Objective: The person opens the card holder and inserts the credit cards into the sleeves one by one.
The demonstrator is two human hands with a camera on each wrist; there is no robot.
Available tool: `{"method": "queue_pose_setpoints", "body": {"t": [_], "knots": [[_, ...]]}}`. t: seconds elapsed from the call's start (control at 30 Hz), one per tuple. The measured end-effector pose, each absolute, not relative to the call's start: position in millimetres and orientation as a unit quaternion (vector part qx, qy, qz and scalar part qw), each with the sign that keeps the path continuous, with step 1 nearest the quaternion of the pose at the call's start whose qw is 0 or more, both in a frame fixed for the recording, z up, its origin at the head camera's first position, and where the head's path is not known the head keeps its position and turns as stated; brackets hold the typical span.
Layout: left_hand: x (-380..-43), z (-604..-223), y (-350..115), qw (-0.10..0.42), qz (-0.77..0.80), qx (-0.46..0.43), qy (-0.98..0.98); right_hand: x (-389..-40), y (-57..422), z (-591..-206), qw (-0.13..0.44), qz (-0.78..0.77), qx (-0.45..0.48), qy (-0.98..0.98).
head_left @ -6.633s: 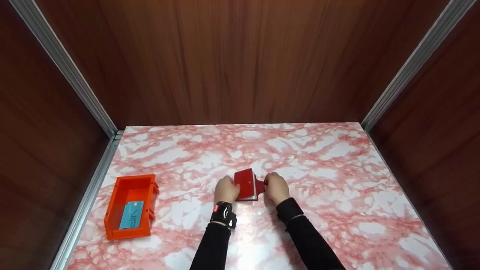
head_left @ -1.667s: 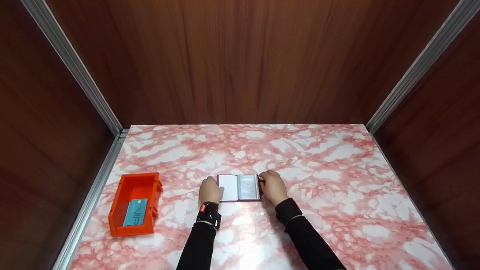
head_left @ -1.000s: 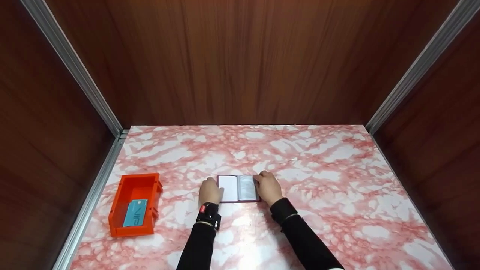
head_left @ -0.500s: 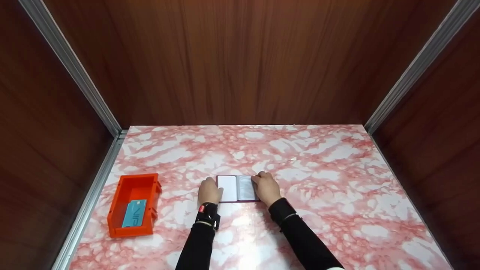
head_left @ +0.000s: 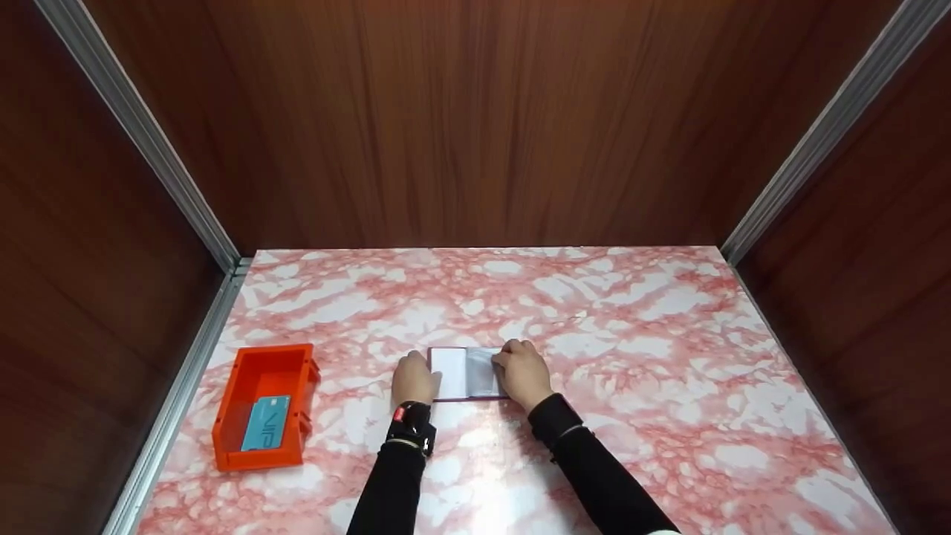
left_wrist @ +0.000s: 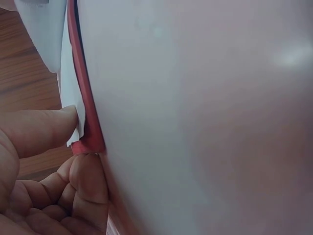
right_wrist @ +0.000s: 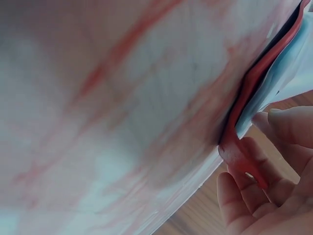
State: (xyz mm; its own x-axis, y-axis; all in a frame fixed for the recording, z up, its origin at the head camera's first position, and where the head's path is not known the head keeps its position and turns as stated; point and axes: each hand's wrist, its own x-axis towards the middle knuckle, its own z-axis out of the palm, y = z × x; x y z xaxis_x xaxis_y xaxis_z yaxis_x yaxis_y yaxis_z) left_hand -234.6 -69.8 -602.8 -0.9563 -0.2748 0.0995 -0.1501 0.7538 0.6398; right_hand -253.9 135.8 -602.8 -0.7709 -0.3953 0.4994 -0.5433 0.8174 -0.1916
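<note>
A small red booklet [head_left: 466, 375] lies spread on the tabletop [head_left: 631, 319] between the person's two hands, with a white page [head_left: 448, 374] on its left half and a clear sleeve [head_left: 483, 371] on its right.

The left hand [head_left: 414, 379] has a narrow grip on the booklet's left edge: in the left wrist view the thumb presses on the white page while curled fingers sit against the end of the red cover [left_wrist: 87, 93].

The right hand [head_left: 524, 375] is at the opposite edge, its grip narrow too — thumb and forefinger pinch the sleeve's outer edge. The right wrist view shows the sleeve raised away from the cover there, and a red strap [right_wrist: 244, 161] with a small hole lying across the other fingers.

Well apart from the hands, toward the left side of the tabletop, stands an orange bin [head_left: 260, 460]. A blue card [head_left: 266, 423] with dark lettering lies inside, near its front.

Both sleeved arms are black; a dark device [head_left: 411, 420] with a red mark is strapped to the left wrist, and a black band [head_left: 556, 417] circles the right. Brown wood-grain panels [head_left: 475, 134] rise behind and at both sides.
</note>
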Motion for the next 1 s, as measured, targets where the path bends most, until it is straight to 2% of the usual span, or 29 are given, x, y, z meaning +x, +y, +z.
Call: {"method": "queue_pose_setpoints", "body": {"t": [1.0], "knots": [[-236.9,-607.7,-70.3,0.104,-0.339,0.115,-0.928,-249.7,125.8,-599.1,0.207,0.171,0.292,-0.918]]}}
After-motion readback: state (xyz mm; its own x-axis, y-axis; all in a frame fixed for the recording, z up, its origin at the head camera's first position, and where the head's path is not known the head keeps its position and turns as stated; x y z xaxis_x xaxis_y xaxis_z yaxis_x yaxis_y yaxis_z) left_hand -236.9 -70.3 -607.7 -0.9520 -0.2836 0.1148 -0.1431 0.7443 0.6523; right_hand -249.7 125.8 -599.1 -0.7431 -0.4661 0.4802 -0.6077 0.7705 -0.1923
